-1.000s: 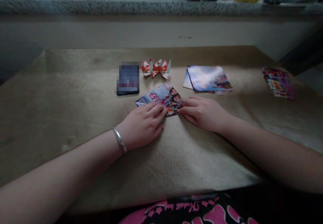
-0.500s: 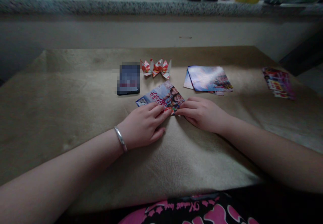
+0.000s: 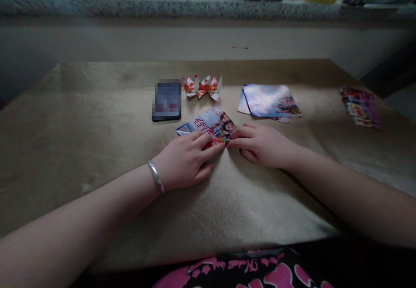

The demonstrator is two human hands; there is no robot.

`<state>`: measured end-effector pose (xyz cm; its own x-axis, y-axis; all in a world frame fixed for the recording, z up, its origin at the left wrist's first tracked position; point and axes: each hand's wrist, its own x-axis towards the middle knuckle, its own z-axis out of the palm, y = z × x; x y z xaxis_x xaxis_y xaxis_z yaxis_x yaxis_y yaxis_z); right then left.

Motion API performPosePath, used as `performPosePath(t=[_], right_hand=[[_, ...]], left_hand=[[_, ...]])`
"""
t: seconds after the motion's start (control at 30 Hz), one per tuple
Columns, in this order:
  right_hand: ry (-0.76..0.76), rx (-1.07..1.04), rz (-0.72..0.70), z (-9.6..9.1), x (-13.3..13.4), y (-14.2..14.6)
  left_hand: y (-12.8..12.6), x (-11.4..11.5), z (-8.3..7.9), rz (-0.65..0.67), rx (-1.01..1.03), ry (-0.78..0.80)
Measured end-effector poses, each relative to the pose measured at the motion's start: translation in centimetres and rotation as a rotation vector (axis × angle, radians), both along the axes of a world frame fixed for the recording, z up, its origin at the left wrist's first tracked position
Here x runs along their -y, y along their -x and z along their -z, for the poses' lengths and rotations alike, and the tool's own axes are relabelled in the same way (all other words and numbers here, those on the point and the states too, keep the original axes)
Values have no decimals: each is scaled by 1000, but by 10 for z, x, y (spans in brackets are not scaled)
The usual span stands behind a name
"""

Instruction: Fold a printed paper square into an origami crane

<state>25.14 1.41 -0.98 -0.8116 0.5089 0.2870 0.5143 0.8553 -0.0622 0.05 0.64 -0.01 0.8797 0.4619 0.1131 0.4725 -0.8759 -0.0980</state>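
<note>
The bench [image 3: 208,218] is lying under everything, with both hands meeting over one spot. The left hand [image 3: 182,160] is covering the left near side of the sheet [image 3: 212,123]; its fingers [image 3: 212,150] are lying extended, the index straight and the thumb standing apart. The right hand [image 3: 266,147] is sitting opposite, its fingers bunched and the index tip touching the sheet's near right edge; whether its thumb is pinching anything cannot be told.

The sheet is lying under and just beyond both sets of fingertips, turned like a diamond. Its longer visible span is running sideways, from a corner beyond the left knuckles to the right fingers, and its near corner is sitting by the two index tips, which are almost meeting. Neither hand is clearly nearer, since both are touching it.

Beyond the right fingers, prints [image 3: 273,101] are lying, with leaflets [image 3: 360,108] resting farther right. Beyond the left fingers, the phone [image 3: 167,99] is lying past the sheet, and cranes [image 3: 203,87] are standing just right of it.
</note>
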Motion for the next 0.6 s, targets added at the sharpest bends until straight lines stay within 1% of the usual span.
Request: performPosePath(t=[0.3,0.43,0.6], right_hand=[[28,1,10,-2,1,-1],[19,25,18,-2,0,-1],[14,28,13,-2,-1,-2]], left_hand=[[1,2,4,-12,24,-30],[3,5,7,-18,-2,-40],[5,7,9,4,-32,-43]])
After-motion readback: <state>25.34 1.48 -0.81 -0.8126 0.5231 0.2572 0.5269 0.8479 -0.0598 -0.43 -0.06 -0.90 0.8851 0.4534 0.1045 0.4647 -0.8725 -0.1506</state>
